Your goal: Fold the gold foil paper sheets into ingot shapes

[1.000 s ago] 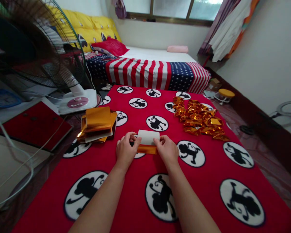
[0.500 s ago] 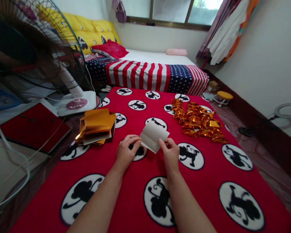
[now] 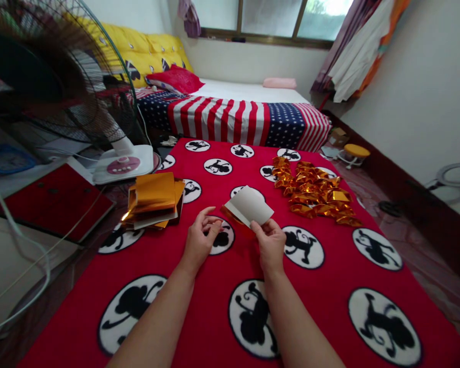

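A creased sheet of foil paper [image 3: 252, 205], pale on its upper face with gold showing along its lower left edge, is held above the red cloth. My right hand [image 3: 270, 243] pinches its near right corner between thumb and fingers. Just left of the sheet, my left hand [image 3: 203, 235] is apart from it, fingers curved and spread with nothing in them. A loose stack of gold foil sheets [image 3: 155, 197] lies at the left of the cloth. On the right sit several folded gold foil pieces [image 3: 310, 189], bunched in rows.
The red cloth [image 3: 199, 327] with monkey prints covers the surface before me. At the left stands a fan [image 3: 124, 158], its blades blurred, beside a dark red panel [image 3: 53, 199]. A bed [image 3: 230, 120] is behind; a yellow-topped stool [image 3: 356, 151] stands at the right.
My left hand has let go of the sheet's left side. The sheet has shifted slightly right and tilted in my right hand, so its gold underside shows.
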The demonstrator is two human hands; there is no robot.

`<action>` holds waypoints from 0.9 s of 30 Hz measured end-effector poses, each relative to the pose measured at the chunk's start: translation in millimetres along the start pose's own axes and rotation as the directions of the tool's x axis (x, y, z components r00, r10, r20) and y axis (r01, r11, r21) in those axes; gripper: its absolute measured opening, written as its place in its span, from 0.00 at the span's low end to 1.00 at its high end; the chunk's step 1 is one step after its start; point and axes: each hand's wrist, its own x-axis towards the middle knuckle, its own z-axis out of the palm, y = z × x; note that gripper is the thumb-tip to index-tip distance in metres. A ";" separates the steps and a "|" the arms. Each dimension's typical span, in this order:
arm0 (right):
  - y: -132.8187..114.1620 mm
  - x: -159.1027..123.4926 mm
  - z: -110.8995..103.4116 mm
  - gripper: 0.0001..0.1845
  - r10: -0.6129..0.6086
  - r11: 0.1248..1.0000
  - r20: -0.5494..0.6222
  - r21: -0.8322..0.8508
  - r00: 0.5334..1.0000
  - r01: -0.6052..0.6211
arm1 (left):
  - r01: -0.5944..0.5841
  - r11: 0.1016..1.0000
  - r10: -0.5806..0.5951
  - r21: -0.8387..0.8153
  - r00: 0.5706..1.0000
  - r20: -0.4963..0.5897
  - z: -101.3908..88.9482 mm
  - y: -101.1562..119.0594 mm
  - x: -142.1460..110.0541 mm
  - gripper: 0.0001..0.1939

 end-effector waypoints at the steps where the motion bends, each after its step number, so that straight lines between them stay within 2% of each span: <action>1: -0.6 -1.0 1.2 0.15 0.000 1.000 0.010 -0.001 1.000 0.000 | -0.005 1.000 0.005 -0.011 1.000 0.006 -0.1 0.4 -0.3 0.27; 5: -1.7 -6.4 4.9 0.13 -0.035 0.996 0.059 -0.075 0.998 0.039 | -0.015 0.999 0.015 -0.034 1.000 0.011 -0.5 2.5 -0.3 0.32; 9: -0.5 -10.3 7.2 0.11 -0.081 0.987 0.110 -0.128 0.991 0.095 | -0.020 0.998 0.020 0.057 1.000 -0.008 0.3 3.9 0.7 0.31; 15: -5.9 -9.3 8.7 0.12 -0.035 0.996 0.092 -0.082 0.995 0.043 | -0.051 0.987 0.055 0.150 0.998 -0.026 -0.1 3.0 0.1 0.31; 17: -7.3 -8.5 7.9 0.11 -0.014 0.996 0.082 -0.085 0.997 0.021 | -0.051 0.991 0.053 0.120 0.999 -0.015 -0.4 4.7 -1.1 0.31; 23: -3.3 -6.7 2.9 0.12 0.018 0.998 0.085 -0.070 0.996 -0.012 | -0.002 0.992 0.007 -0.124 0.999 0.039 0.4 10.4 -3.7 0.29; 27: -1.3 -6.1 2.7 0.11 0.042 0.999 0.131 -0.027 0.990 -0.039 | -0.003 0.987 0.009 -0.162 0.999 0.033 4.2 8.2 -2.0 0.29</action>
